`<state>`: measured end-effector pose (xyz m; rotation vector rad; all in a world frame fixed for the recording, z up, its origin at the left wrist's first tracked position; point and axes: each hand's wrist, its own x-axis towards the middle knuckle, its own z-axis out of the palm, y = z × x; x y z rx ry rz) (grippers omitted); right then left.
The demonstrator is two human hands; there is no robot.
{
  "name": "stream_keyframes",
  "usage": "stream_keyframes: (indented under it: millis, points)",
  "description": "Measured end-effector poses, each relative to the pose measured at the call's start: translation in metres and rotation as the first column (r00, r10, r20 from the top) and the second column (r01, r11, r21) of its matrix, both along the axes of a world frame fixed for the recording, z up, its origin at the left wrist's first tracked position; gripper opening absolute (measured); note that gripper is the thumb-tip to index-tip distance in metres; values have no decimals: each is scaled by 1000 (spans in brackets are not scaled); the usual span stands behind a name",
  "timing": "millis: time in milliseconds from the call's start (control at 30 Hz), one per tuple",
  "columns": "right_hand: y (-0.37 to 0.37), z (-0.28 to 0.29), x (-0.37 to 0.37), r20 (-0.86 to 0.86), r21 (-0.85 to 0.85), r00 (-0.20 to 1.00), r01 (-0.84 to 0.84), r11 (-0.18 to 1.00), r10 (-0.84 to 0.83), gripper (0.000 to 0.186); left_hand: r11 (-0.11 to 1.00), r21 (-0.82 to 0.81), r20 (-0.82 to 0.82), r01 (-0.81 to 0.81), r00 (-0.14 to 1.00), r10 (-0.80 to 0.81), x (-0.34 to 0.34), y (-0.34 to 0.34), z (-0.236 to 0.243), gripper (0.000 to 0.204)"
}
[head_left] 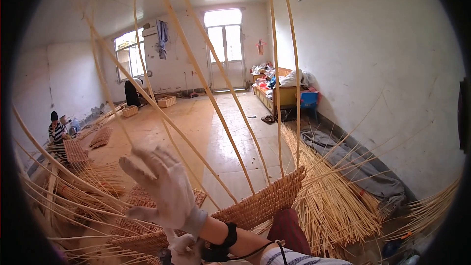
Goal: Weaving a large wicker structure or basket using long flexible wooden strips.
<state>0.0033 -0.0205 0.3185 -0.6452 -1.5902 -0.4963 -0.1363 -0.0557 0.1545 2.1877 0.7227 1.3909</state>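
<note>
My right hand (164, 184), in a pale glove, is raised over the woven work with fingers stretched and thumb apart, holding nothing. Below it and partly hidden by my right forearm, my gloved left hand (182, 248) is curled at the near side of the weave; what its fingers grip is hidden. The tan woven wicker panel (265, 201) lies across my lap, tilted up to the right. Long bare wicker rods (211, 93) rise from its edge, and thinner ones fan out to the left. Another flat woven piece (142, 197) lies behind my right hand.
A large bundle of loose wicker rods (333, 206) lies to my right, beside a grey cloth (353, 159) along the wall. A seated person (58, 130) is far left; another bends (133, 92) near the window. Baskets (167, 101), a bench (279, 91) and a blue chair (309, 99) stand farther back.
</note>
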Motion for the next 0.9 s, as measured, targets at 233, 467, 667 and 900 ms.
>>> stream_keyframes:
  millis: [233,467,667,900]
  points:
    - [-5,-65,19,-104,-100,943,-326,940,316,26,944,-308,98,116,991,-90,-4,11,-21,30]
    - [7,-110,17,-317,-460,883,-463,757,347,25,986,-168,104,17,995,1,8,15,-23,28]
    - [-2,-82,-11,-831,34,150,-947,318,536,43,995,-86,116,43,993,-33,10,6,-16,27]
    - [-6,-82,-7,-786,1,77,-992,126,614,25,999,-5,41,41,998,-41,-1,15,-18,23]
